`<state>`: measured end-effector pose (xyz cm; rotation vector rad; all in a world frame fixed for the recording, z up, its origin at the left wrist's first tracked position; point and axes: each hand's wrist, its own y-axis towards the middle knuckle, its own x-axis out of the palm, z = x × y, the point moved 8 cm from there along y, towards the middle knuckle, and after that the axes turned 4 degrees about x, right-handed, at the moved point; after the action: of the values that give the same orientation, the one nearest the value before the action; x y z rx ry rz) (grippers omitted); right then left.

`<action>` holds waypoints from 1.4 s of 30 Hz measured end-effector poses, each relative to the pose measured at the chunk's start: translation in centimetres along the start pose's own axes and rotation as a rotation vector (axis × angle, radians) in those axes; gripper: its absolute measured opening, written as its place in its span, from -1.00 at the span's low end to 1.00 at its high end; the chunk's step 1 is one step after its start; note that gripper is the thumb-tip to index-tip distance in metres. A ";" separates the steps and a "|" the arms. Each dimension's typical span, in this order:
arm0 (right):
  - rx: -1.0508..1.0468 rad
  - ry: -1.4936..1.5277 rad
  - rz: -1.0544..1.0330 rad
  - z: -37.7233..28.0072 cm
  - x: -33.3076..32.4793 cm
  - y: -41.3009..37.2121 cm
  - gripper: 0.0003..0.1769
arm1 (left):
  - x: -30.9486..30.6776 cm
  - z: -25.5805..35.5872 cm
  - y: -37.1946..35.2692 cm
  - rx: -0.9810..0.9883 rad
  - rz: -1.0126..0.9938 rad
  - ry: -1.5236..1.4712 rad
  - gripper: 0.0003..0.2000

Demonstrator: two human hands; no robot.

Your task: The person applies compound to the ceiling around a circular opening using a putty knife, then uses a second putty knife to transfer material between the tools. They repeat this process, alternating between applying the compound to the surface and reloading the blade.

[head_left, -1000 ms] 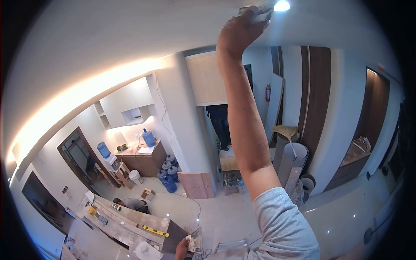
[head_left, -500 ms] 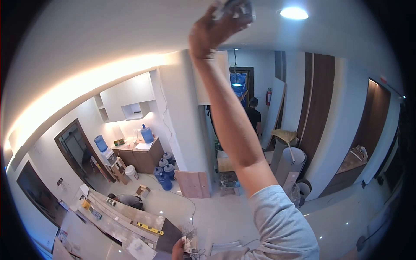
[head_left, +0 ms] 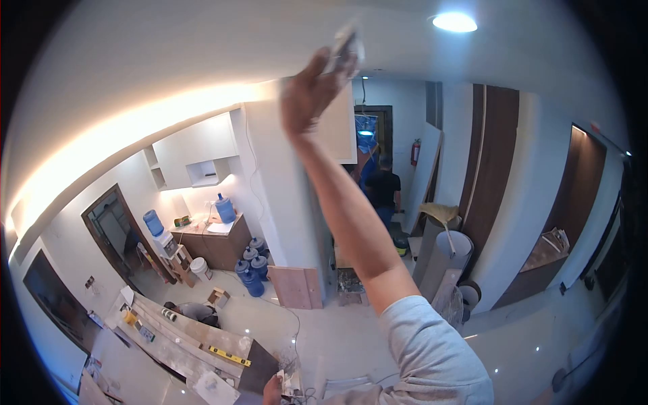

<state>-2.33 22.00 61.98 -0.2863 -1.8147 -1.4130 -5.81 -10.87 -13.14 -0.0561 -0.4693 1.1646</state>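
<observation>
My right hand (head_left: 309, 94) is raised at arm's length to the white ceiling (head_left: 202, 47). Its fingers are closed on a small pale pad or tool (head_left: 345, 44), blurred, which is pressed against the ceiling left of the round ceiling light (head_left: 453, 21). My grey sleeve (head_left: 432, 358) fills the lower middle. My left hand (head_left: 272, 390) shows only partly at the bottom edge, far below, gripping a pale flat piece (head_left: 291, 382) that I cannot make out.
I look down from high up on a room. Long boards (head_left: 175, 334) with a yellow level (head_left: 226, 356) lie at lower left, beside a person low on the floor (head_left: 192, 311). Blue water bottles (head_left: 248, 268) stand by a cabinet. A person in a dark shirt (head_left: 382, 189) stands in the passage.
My right hand has swept left along the ceiling, away from the light, and come slightly lower. A person in a dark shirt has come into view in the passage.
</observation>
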 end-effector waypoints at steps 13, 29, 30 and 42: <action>0.228 0.230 0.144 3.8 -3.0 8.1 -0.45 | -2.7 -0.5 3.5 0.493 -0.071 0.709 -0.64; 0.186 0.356 -0.420 -1.9 3.1 -7.7 -0.61 | 7.5 7.9 -5.7 0.031 0.030 -0.071 -0.64; 0.487 0.472 -0.627 -0.5 0.9 -10.0 -0.61 | 7.6 8.2 -6.1 0.067 0.028 0.023 -0.60; 2.147 0.716 -0.188 0.1 -47.5 -33.3 -0.30 | 12.6 8.0 -3.5 0.032 -0.007 -0.078 -0.72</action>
<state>8.36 23.96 4.97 1.2705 -1.6865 0.7911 -1.87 -2.59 -0.82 0.0186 -0.5198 1.1700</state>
